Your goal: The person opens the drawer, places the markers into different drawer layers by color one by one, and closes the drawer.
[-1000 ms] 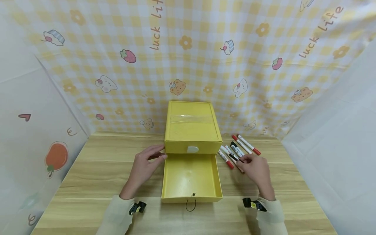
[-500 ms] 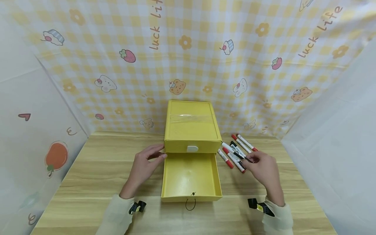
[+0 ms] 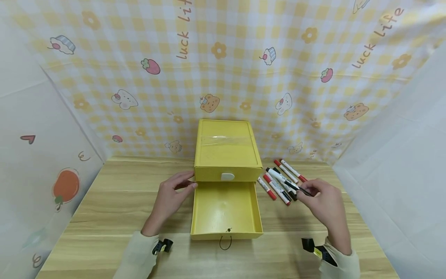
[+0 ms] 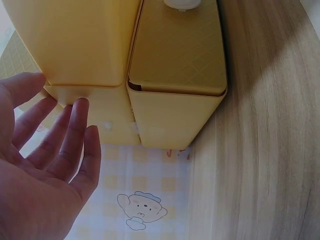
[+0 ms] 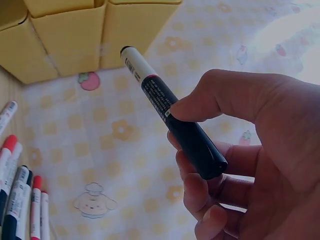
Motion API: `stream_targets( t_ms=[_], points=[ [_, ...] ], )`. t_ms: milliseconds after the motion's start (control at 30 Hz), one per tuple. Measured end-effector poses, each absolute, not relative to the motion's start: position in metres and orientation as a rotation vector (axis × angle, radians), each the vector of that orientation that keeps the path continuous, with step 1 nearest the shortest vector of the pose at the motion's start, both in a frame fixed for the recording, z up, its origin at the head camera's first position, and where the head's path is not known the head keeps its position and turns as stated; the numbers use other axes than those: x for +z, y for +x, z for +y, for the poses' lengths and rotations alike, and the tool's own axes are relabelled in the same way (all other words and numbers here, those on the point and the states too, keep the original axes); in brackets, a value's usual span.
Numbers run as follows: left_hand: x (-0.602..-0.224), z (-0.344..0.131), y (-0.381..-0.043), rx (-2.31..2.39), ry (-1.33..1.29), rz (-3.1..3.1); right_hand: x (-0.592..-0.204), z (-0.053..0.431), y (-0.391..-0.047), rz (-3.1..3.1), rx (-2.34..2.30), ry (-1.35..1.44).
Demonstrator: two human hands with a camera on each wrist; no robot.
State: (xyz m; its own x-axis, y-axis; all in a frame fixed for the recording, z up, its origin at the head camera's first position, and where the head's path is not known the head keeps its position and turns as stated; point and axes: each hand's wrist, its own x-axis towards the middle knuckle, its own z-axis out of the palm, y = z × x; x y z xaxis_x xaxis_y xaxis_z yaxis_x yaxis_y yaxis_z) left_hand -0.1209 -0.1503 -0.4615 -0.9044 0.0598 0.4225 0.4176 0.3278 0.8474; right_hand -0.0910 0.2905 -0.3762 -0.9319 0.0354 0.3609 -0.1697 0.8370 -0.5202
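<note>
My right hand (image 3: 327,205) pinches a black-and-white marker (image 5: 157,97) between thumb and fingers, its white end pointing away, above the other markers (image 3: 277,188). The head view shows a yellow drawer box (image 3: 228,145) with its upper drawer front flush and its lower drawer (image 3: 223,209) pulled out, nothing lying inside. At the box's left side is my left hand (image 3: 172,199), its fingertips at the corner beside the lower drawer. Seen from the left wrist, that hand (image 4: 55,155) has loosely bent, spread fingers against the yellow side wall.
Several red, white and black markers lie in a loose group on the wooden table (image 3: 139,186), right of the box. A thin dark loop (image 3: 225,243) hangs from the lower drawer's front. Behind the table hangs a checked cloth (image 3: 167,89); a white sheet (image 3: 400,155) borders the right.
My right hand has lifted the black-and-white marker off the group and moved right and slightly toward me. The left hand and the drawer box stay in place.
</note>
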Motion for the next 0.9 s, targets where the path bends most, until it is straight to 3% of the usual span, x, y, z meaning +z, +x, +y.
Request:
stream_targets(
  t_ms=[900],
  points=[
    [-0.462, -0.151, -0.121, -1.613, -0.419, -2.284, -0.362, 0.278, -0.074, -2.604, 0.724, 0.422]
  ],
)
